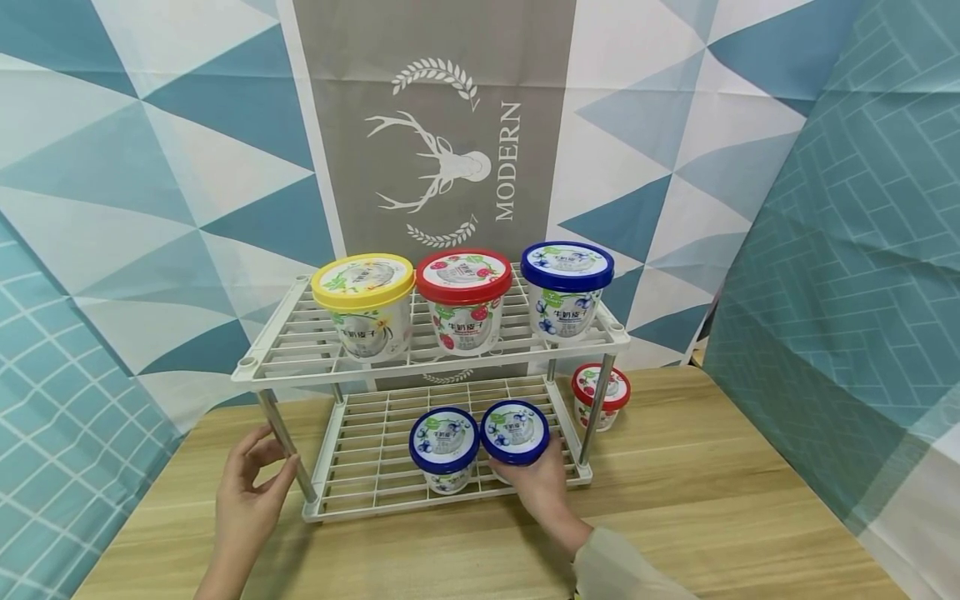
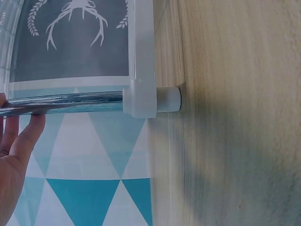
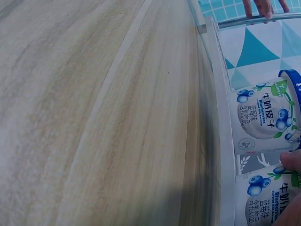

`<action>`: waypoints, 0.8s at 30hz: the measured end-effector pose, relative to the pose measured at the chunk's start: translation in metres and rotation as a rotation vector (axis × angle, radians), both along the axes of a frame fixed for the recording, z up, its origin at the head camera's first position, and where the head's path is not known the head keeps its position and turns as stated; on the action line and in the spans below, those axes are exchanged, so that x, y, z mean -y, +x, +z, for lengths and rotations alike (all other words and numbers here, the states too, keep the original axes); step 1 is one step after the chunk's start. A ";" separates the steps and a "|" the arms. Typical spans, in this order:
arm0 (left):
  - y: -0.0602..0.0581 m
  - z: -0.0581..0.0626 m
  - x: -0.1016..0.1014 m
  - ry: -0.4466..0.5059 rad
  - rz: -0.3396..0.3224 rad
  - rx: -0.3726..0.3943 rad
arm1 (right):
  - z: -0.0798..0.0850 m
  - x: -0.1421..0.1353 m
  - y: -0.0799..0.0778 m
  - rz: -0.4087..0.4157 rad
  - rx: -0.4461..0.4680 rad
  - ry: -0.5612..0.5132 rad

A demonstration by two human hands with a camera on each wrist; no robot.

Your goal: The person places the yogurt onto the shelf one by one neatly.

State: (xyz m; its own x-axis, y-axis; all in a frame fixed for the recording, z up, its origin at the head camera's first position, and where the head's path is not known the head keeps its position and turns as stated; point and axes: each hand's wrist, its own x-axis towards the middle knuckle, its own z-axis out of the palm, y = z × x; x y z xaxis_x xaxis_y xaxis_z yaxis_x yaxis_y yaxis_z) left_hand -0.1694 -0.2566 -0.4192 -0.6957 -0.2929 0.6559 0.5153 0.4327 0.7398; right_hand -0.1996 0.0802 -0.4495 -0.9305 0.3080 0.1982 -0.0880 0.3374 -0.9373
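My right hand (image 1: 536,483) grips a blue-lidded blueberry yogurt tub (image 1: 515,432) standing on the lower tier of a white two-tier rack (image 1: 375,500). Part of this tub is hidden behind the fingers; the right wrist view shows my thumb on its printed side. Just left of it stands a matching blueberry tub (image 1: 444,450), upright. At the rack's front left corner, my left hand (image 1: 251,487) holds the metal post (image 2: 70,103) between thumb and fingers.
On the upper tier stand a yellow-lidded tub (image 1: 363,304), a red-lidded tub (image 1: 465,300) and a larger blue-lidded tub (image 1: 566,287). A small red-lidded tub (image 1: 600,396) sits on the wooden table (image 1: 675,483) behind the right post. Patterned cloth (image 1: 637,125) hangs behind.
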 end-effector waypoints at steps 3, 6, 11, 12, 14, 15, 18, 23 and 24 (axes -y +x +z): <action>0.000 0.000 0.000 0.007 -0.001 0.003 | 0.000 0.001 -0.001 0.000 -0.001 0.004; 0.000 0.001 -0.001 0.012 0.003 0.011 | -0.001 0.001 -0.001 0.004 -0.001 0.009; 0.001 0.002 -0.002 0.014 0.010 0.022 | -0.001 0.002 -0.001 0.004 -0.007 0.012; 0.001 0.002 -0.002 0.015 0.009 0.023 | -0.001 0.002 -0.001 0.002 -0.008 0.014; 0.001 0.002 -0.001 0.020 0.008 0.023 | -0.001 0.003 -0.001 0.002 -0.010 0.014; 0.001 0.001 -0.001 0.023 0.008 0.025 | -0.001 0.003 -0.001 0.003 -0.010 0.013; 0.001 0.001 -0.001 0.031 0.009 0.030 | 0.000 0.004 0.000 0.006 -0.008 0.011; 0.001 0.003 -0.002 0.030 0.014 0.041 | -0.001 0.006 0.000 0.010 -0.020 0.001; 0.001 0.003 -0.002 0.030 0.015 0.042 | -0.001 0.006 0.000 0.011 -0.023 -0.002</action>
